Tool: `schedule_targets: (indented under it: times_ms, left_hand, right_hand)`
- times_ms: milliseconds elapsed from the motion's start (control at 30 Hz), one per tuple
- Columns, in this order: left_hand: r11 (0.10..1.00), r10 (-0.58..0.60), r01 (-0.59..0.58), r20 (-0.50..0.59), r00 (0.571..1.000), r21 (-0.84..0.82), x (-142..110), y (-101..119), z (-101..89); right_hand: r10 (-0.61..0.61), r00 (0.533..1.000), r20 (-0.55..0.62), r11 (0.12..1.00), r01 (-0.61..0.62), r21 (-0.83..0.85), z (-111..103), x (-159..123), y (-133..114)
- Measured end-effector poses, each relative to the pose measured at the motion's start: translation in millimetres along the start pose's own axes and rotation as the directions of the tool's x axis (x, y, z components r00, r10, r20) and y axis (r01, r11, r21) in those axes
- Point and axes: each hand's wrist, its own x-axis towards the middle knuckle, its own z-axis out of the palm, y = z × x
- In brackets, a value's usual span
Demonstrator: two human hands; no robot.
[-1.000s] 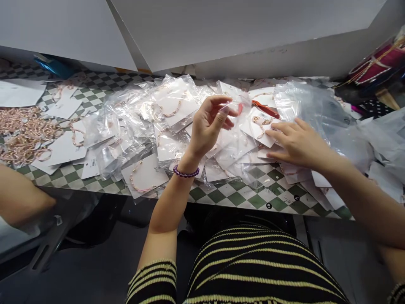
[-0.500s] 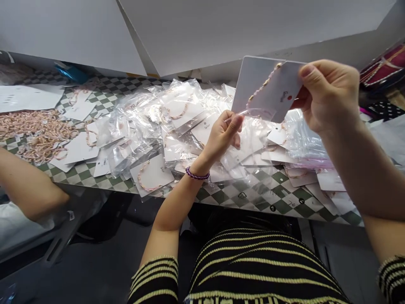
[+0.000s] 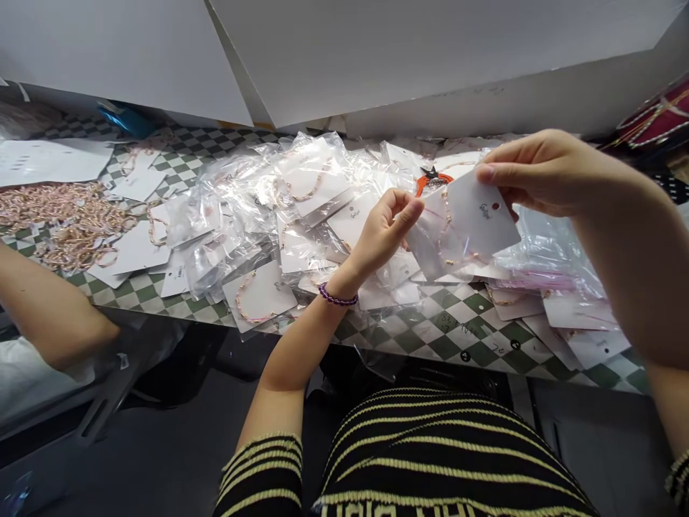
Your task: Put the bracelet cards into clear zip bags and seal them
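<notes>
2 grips close on 1 clear bag (image 3: 425,248), held above the checkered table (image 3: 446,323). Your right hand (image 3: 543,172) clenches the white card (image 3: 476,215) through the plastic, a beaded bracelet (image 3: 446,233) on it. Your left hand (image 3: 385,233) pinches the bag's edge, above the pile of bagged cards (image 3: 306,237).

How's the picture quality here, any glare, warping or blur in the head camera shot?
In the head view, light is bright and even, with glare on the clear plastic bags; the wide lens bends the white panels and checkered table edge; the left hand, right hand and bagged card look slightly soft.
</notes>
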Motion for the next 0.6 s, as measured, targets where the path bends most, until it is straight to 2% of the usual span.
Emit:
schedule_targets:
  times_ms: [100,167,300,433,500,600]
  left_hand:
    - [0.999,0.052,-0.052,-0.005,0.999,-0.001,0,-2,1.8]
    - [0.998,0.067,-0.066,-0.024,0.997,0.022,0,-4,2.0]
    - [0.988,0.132,-0.125,-0.074,0.988,0.091,-1,-4,1.0]
    - [0.983,0.155,-0.153,-0.005,0.988,0.105,-3,-1,2.7]
    - [0.985,0.135,-0.137,0.025,0.99,0.107,-4,1,3.9]
    - [0.994,0.055,-0.062,0.075,0.996,0.094,-6,2,3.9]
  right_hand:
    - [-0.019,0.989,0.144,0.994,0.034,-0.103,-5,1,-3]
    - [-0.024,0.987,0.156,0.989,0.047,-0.141,-8,0,-6]
    - [0.034,0.979,0.199,0.989,-0.004,-0.148,-8,-3,-9]
    - [-0.03,0.973,0.231,0.994,0.053,-0.093,1,-2,-6]
    - [-0.037,0.971,0.238,0.988,0.071,-0.137,6,0,-5]
    - [0.012,0.944,0.329,0.967,0.072,-0.244,9,4,-5]
